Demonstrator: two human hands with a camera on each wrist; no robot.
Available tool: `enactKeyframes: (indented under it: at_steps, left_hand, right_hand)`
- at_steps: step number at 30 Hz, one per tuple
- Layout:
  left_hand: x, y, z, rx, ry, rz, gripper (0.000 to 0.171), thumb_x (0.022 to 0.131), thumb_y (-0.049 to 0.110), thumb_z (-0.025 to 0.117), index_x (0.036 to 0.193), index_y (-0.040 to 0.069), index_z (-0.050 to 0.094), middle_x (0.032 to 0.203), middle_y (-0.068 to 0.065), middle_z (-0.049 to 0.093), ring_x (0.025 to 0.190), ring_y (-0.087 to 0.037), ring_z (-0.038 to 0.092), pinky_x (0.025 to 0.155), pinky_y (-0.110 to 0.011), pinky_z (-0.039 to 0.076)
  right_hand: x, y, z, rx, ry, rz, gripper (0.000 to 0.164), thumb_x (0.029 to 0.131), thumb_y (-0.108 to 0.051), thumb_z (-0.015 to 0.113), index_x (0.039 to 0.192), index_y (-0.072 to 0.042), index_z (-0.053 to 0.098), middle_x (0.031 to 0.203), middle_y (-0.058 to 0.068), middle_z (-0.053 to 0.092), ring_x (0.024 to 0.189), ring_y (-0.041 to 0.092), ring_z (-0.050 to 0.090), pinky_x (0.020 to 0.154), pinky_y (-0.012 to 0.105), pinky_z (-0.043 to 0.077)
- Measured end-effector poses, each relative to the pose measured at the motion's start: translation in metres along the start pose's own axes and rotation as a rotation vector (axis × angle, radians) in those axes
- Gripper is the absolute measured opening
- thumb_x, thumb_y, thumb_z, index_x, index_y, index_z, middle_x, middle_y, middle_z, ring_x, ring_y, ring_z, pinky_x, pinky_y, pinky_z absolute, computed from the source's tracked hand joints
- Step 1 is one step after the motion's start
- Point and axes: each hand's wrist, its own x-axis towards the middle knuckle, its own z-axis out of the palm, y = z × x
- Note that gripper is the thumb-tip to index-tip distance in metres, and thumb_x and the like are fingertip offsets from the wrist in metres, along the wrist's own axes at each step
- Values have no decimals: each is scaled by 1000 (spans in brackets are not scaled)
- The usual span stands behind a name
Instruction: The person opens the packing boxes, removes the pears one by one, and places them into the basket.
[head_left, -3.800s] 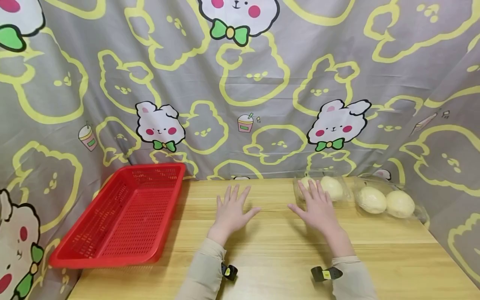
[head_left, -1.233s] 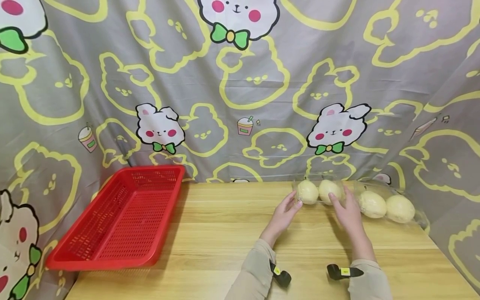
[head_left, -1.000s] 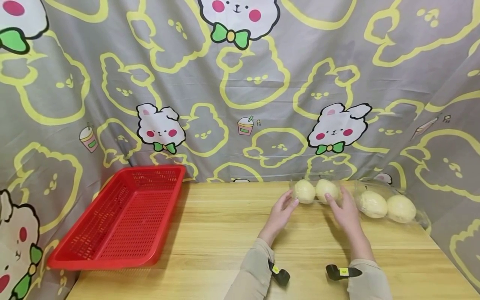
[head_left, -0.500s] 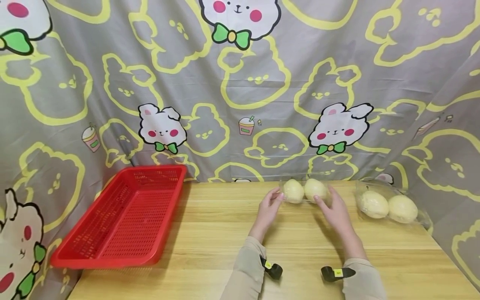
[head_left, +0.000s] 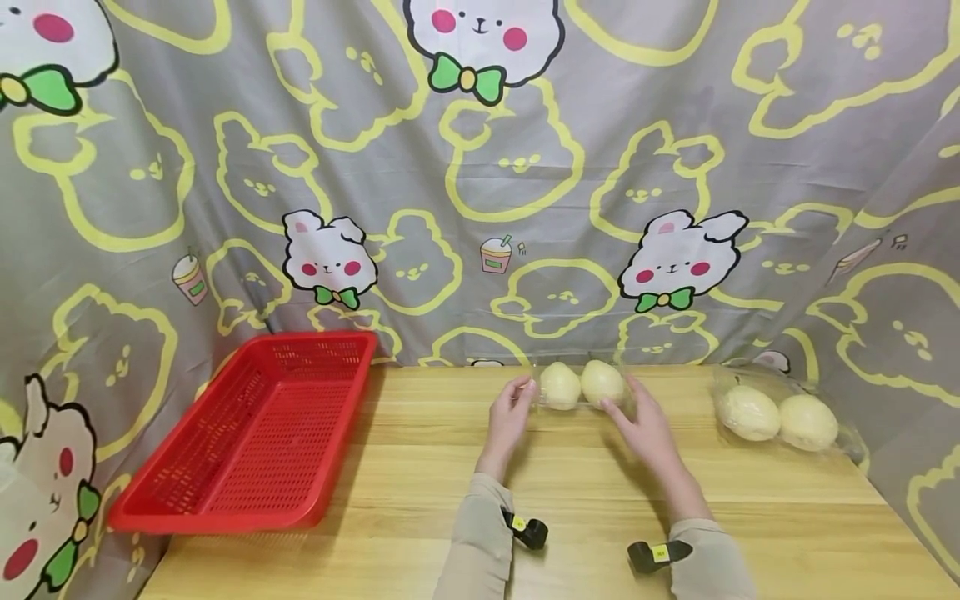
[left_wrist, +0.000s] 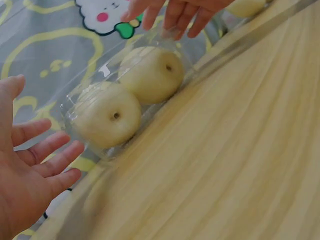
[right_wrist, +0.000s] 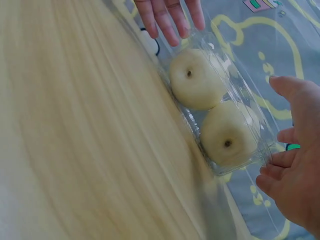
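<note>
A clear plastic clamshell box [right_wrist: 210,117] lies near the table's back edge, with two pale yellow round fruits, likely pears [head_left: 560,387], inside. My left hand [head_left: 512,417] is at the left end of the box; in the left wrist view its fingers [left_wrist: 60,157] are straight and spread right by the plastic. At the opposite end is my right hand [head_left: 647,429]. Its fingertips [right_wrist: 270,172] meet the box's corner in the right wrist view, with the thumb [right_wrist: 287,85] stretched away. In the head view that thumb overlaps the front of the right pear [head_left: 602,382].
A red perforated plastic basket [head_left: 285,442] stands on the left of the wooden table [head_left: 577,533]. At the back right sits a second clear box [head_left: 802,385] holding two similar pears [head_left: 750,412]. A grey patterned curtain [head_left: 487,325] runs behind and along both sides.
Both hands came from flat over the table to the two ends of the left box. Hands and box have since moved left together, widening the space to the second box.
</note>
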Motion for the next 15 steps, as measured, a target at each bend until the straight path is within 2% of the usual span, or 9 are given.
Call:
enactKeyframes:
  at_steps: [6, 11, 15]
  left_hand:
    - [-2, 3, -11, 5, 63, -2, 40, 98, 38, 54, 122, 7, 64, 102, -14, 70, 94, -30, 68, 77, -27, 52]
    - [-3, 2, -23, -4, 105, -22, 41, 98, 41, 53, 120, 8, 65, 102, -15, 70, 94, -32, 69, 76, -28, 51]
    - [-5, -2, -38, 12, 121, -45, 45, 98, 44, 52, 121, 8, 64, 106, -15, 69, 95, -33, 69, 77, -30, 50]
  right_hand:
    - [-2, -10, 8, 22, -20, 4, 80, 97, -46, 52, 153, 2, 20, 157, 28, 22, 143, 49, 23, 116, 65, 18]
    - [-3, -16, 16, 49, -35, -11, 78, 98, -44, 53, 152, 2, 21, 157, 27, 24, 143, 48, 25, 116, 63, 20]
    - [-5, -22, 26, 80, -56, -18, 79, 97, -45, 54, 152, 2, 23, 156, 27, 26, 141, 48, 29, 115, 62, 24]
